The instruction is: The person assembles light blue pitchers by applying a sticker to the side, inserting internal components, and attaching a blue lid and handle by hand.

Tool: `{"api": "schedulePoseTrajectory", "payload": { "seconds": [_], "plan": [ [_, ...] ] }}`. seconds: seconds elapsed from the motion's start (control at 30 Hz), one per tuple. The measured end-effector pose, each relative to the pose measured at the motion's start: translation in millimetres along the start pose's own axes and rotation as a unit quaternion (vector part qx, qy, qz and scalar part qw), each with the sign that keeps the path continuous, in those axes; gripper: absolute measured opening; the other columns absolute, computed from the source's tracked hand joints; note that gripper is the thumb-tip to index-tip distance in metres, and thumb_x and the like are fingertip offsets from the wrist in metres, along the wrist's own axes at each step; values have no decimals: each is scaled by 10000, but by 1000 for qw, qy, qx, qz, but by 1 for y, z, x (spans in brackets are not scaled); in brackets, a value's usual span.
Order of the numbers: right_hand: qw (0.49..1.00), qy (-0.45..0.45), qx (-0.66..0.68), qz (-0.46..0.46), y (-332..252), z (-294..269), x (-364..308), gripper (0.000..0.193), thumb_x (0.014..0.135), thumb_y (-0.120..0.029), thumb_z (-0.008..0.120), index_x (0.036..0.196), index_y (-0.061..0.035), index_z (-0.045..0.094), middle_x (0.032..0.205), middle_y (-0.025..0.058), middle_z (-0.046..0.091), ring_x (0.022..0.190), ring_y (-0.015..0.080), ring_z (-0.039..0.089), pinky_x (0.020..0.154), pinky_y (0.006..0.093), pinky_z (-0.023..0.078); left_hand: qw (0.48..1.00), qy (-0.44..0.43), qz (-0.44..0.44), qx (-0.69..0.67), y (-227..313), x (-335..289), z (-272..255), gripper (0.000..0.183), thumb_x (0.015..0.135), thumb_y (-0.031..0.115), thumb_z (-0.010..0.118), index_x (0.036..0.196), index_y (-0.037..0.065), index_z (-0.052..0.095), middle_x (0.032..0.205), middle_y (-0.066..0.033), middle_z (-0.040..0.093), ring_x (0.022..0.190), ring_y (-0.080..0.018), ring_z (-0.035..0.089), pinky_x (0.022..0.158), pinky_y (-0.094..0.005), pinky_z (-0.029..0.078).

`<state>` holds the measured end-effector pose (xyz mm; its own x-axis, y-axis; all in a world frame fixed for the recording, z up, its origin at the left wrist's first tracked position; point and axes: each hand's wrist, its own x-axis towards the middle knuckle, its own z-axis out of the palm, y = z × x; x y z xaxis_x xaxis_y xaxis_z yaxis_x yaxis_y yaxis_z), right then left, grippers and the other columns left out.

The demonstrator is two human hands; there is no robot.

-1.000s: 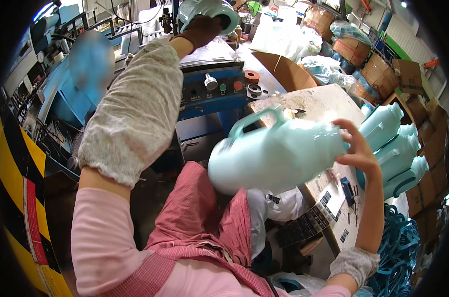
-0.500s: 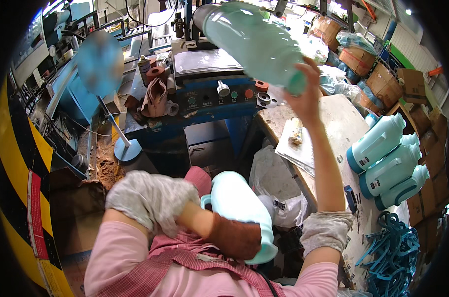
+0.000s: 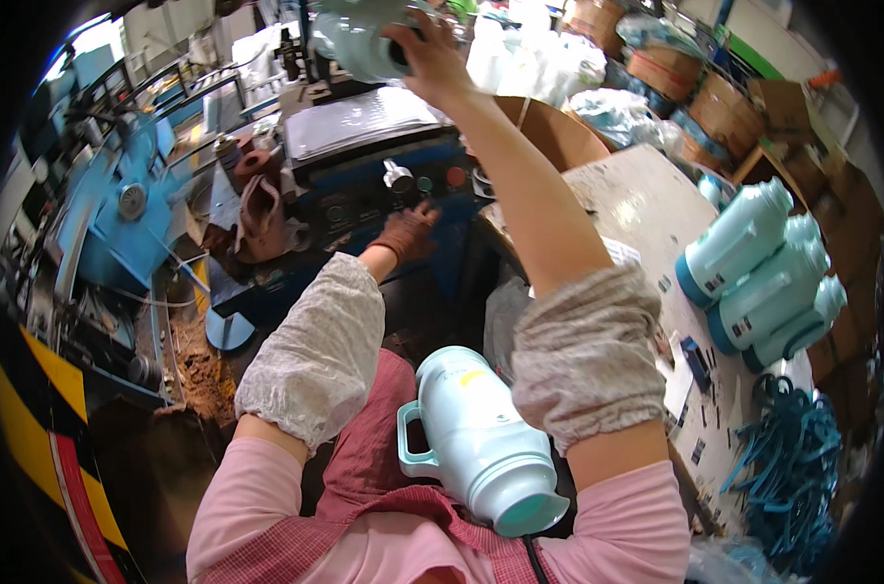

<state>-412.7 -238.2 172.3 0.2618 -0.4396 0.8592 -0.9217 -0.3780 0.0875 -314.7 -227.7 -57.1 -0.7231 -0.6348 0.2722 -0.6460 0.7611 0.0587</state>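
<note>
Three pale green jugs [image 3: 754,277] lie stacked on the table [image 3: 637,200]. My right hand [image 3: 432,58] grips another jug [image 3: 359,39] overhead. My gloved left hand [image 3: 406,232] presses flat on the blue machine panel [image 3: 364,195].

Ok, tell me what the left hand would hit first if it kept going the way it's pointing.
The left hand, in a brown glove, reaches forward at the dark blue control panel of the machine. It would most likely meet that panel's front, near the knob; contact may already be made, depth is unclear.

Five pale teal jugs show: three lying side by side on the table [image 3: 637,209] at three o'clock [image 3: 739,243], one on the lap [image 3: 486,438], one raised at twelve o'clock [image 3: 359,39]. Two hands: the right hand [image 3: 432,58] on the raised jug, the gloved left hand [image 3: 408,232] at the machine's panel [image 3: 364,200].
</note>
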Motion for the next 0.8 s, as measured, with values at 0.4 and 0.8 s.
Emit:
{"api": "schedulePoseTrajectory", "payload": {
  "seconds": [0.4, 0.8],
  "plan": [
    [974, -54, 207, 74, -60, -212, -220, 316, 732, -191, 663, 1023, -88, 597, 1066, 76, 577, 1032, 252, 520, 842, 370, 454, 991, 62, 46, 113, -70, 72, 57, 300, 825, 153, 507, 1112, 64, 511, 1006, -222, 574, 927, -354, 570, 777, -411, 463],
    [370, -384, -262, 804, -301, -598, -548, 405, 615, -249, 741, 945, -94, 563, 895, 145, 622, 876, 314, 586, 761, 413, 467, 888, -127, 305, -318, 27, -122, 108, 375, 943, 143, 335, 1282, 1, 408, 1144, -208, 511, 1006, -312, 516, 889, -353, 408]
  ]
}}
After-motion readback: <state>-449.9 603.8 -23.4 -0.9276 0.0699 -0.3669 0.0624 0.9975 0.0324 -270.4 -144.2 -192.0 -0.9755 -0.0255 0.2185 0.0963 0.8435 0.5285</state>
